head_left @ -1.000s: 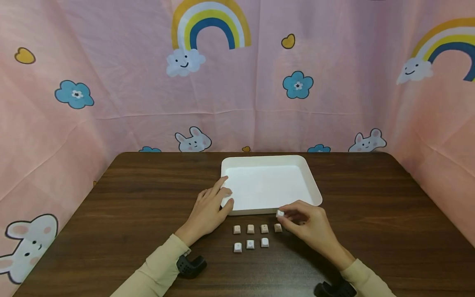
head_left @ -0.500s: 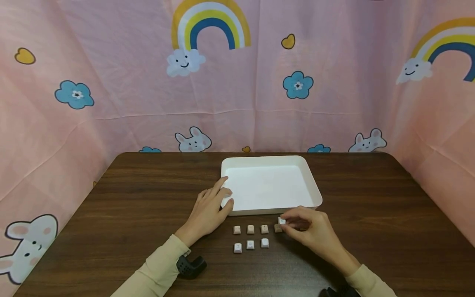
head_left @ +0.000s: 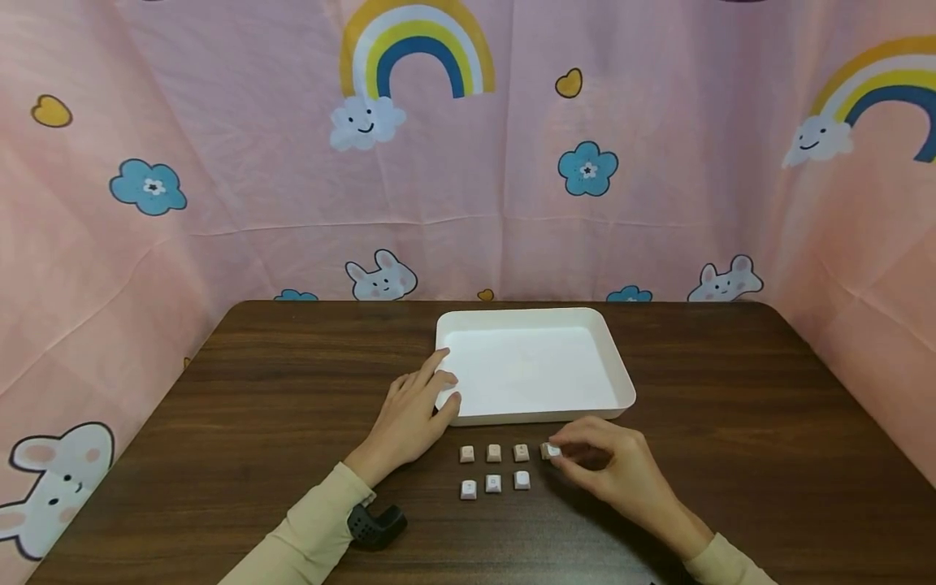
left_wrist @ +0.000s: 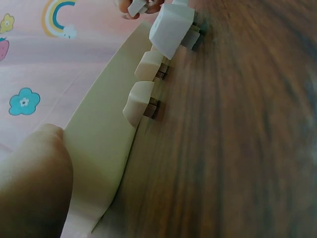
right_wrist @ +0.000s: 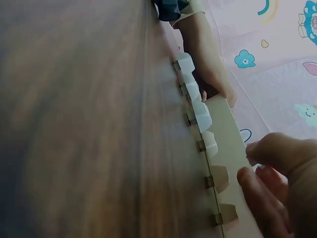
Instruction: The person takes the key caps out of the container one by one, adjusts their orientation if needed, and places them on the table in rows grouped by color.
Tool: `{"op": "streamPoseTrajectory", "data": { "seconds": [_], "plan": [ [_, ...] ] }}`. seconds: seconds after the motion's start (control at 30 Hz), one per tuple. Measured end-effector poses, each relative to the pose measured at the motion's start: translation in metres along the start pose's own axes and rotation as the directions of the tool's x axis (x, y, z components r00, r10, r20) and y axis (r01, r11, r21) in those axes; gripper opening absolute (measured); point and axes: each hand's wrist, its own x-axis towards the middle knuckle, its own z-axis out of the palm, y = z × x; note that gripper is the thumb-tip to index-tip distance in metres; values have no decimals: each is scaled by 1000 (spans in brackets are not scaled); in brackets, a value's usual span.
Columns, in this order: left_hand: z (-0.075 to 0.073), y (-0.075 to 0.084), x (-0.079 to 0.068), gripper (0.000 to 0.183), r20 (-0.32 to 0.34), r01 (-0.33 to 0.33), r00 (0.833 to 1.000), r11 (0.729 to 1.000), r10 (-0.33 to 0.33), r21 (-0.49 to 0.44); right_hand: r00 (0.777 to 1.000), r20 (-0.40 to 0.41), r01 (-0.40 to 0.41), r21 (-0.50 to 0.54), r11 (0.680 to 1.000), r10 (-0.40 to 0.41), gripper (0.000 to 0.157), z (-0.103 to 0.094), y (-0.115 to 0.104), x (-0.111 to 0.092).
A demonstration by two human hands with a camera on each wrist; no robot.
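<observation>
My left hand (head_left: 409,413) rests with spread fingers on the left rim of a white tray (head_left: 537,418); its thumb lies near the tray's front corner. Between thumb and fingertips, my right hand (head_left: 613,465) pinches a white keycap (head_left: 553,450). That keycap overlaps the beige keycap at the right end of the back row in the head view. Further left in this row are beige keycaps, among them one at the left end (head_left: 467,454). Three white keycaps form the front row, with one in its middle (head_left: 493,483). The left wrist view also shows the held keycap (left_wrist: 136,7).
The tray stands at the back of a dark wooden table (head_left: 292,382), just behind the keycap rows. A pink patterned curtain (head_left: 468,187) hangs behind and at both sides. A black wrist device (head_left: 376,526) sits on the left wrist.
My right hand has moved down and toward me from the tray's front rim, bringing the pinched white keycap down over the right end of the back row. The left hand has not moved.
</observation>
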Motion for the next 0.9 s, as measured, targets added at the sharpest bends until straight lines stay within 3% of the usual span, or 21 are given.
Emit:
{"op": "streamPoseTrajectory", "data": {
  "seconds": [0.27,0.53,0.9],
  "plan": [
    [-1,1,1,27,-10,-6,1000,1000,6,-3,1000,-6,26,-45,999,-27,32,-1,0,-8],
    [1,-1,0,28,-9,-9,1000,1000,9,-2,999,48,25,-39,999,-23,29,2,0,-12],
    [2,-1,0,27,-9,-13,1000,1000,13,-2,993,85,88,-81,993,-81,30,5,2,-14]
  ]
}}
